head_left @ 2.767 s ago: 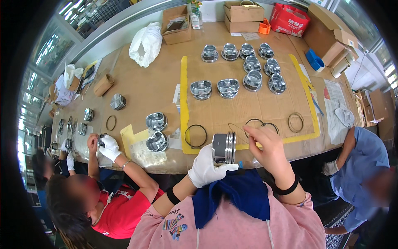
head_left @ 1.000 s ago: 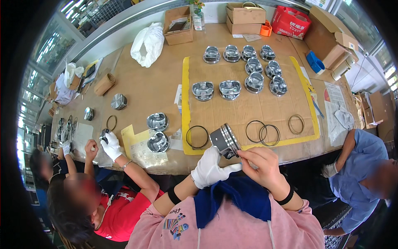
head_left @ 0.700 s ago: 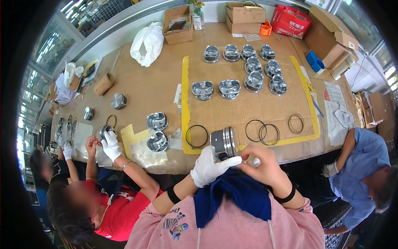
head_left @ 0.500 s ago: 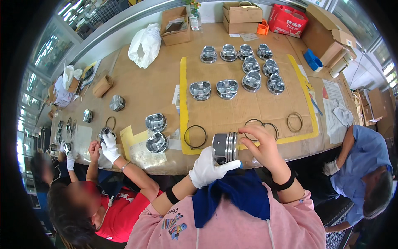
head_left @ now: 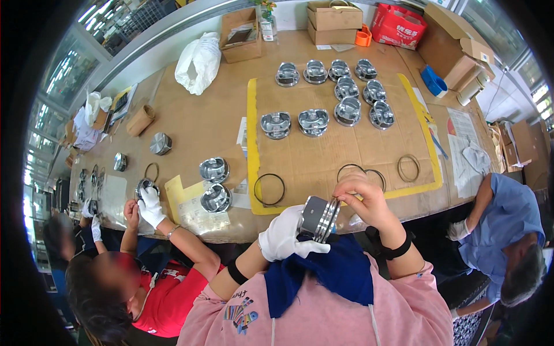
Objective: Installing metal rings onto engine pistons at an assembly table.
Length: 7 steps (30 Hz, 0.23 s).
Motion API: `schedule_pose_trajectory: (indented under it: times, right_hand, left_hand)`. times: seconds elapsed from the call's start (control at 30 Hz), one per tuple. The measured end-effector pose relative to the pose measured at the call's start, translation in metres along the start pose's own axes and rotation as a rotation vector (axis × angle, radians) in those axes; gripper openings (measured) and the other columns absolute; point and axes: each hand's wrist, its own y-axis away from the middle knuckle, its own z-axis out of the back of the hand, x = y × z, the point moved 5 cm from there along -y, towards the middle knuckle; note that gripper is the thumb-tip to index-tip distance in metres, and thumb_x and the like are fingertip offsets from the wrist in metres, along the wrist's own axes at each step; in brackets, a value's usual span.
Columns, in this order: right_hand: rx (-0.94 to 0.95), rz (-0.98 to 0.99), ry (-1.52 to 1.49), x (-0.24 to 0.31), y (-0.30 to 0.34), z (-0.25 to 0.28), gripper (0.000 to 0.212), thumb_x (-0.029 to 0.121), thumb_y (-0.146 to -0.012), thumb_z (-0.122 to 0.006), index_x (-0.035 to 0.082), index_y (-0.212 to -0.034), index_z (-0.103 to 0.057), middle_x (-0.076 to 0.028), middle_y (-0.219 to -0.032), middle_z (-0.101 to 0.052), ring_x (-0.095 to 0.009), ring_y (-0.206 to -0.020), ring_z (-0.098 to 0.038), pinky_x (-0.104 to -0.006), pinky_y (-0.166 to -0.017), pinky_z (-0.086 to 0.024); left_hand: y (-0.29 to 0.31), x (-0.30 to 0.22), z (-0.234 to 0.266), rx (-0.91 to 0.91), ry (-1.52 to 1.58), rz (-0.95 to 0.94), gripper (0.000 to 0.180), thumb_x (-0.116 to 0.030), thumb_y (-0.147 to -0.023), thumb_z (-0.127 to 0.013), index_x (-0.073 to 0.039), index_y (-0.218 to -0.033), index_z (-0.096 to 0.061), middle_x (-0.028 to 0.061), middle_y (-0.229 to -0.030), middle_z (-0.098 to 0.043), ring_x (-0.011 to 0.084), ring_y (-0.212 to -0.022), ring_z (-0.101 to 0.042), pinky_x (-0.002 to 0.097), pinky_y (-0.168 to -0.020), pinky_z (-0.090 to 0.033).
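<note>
My left hand (head_left: pixel 287 235), in a white glove, is closed around a metal piston (head_left: pixel 315 215) with a dark grey skirt. The piston is tilted on its side, its grooved end toward my right hand. My bare right hand (head_left: pixel 367 198) has its fingertips pressed together at the upper edge of that end, on a thin piston ring (head_left: pixel 335 209). How much of the ring sits in a groove cannot be made out. Loose thin rings lie on the cardboard past my hands: a dark ring (head_left: pixel 254 189) at left, overlapping rings partly behind my right hand, and a brownish ring (head_left: pixel 398 168) at right.
Several pistons (head_left: pixel 313 122) stand on a yellow-edged cardboard sheet (head_left: pixel 300 164). Two more pistons (head_left: pixel 216 198) stand left of it. A co-worker in red (head_left: pixel 167 297) handles a piston at left; a person in blue (head_left: pixel 502 222) sits at right. Boxes (head_left: pixel 334 26) line the back.
The piston has tilted in my left hand, its grooved end turning down and to the right. My right fingers have closed together at its upper edge.
</note>
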Motion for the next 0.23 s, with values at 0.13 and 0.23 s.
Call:
schedule_pose_trajectory:
  times: [0.13,0.23]
  right_hand:
    - [0.118,-0.025,-0.055,0.0041,-0.0037,0.0042,0.007,0.007,-0.078,-0.063,0.004,-0.084,-0.060,-0.006,-0.082,-0.061,-0.025,-0.081,-0.057,-0.0350,-0.074,-0.042]
    - [0.175,-0.051,-0.092,0.0004,-0.0022,0.0052,0.008,0.008,-0.079,-0.063,0.005,-0.085,-0.061,-0.007,-0.083,-0.061,-0.024,-0.082,-0.057,-0.0353,-0.075,-0.042]
  left_hand:
    - [-0.0022,-0.0062,-0.0010,0.036,-0.012,-0.011,0.048,-0.033,-0.065,-0.081,-0.004,-0.097,-0.060,0.0079,-0.082,-0.062,0.0217,-0.071,-0.058,0.0305,-0.070,-0.047]
    - [-0.0036,-0.0062,-0.0024,0.063,-0.106,-0.095,0.047,-0.034,-0.067,-0.080,-0.006,-0.099,-0.060,0.0083,-0.084,-0.063,0.0234,-0.074,-0.059,0.0323,-0.071,-0.047]
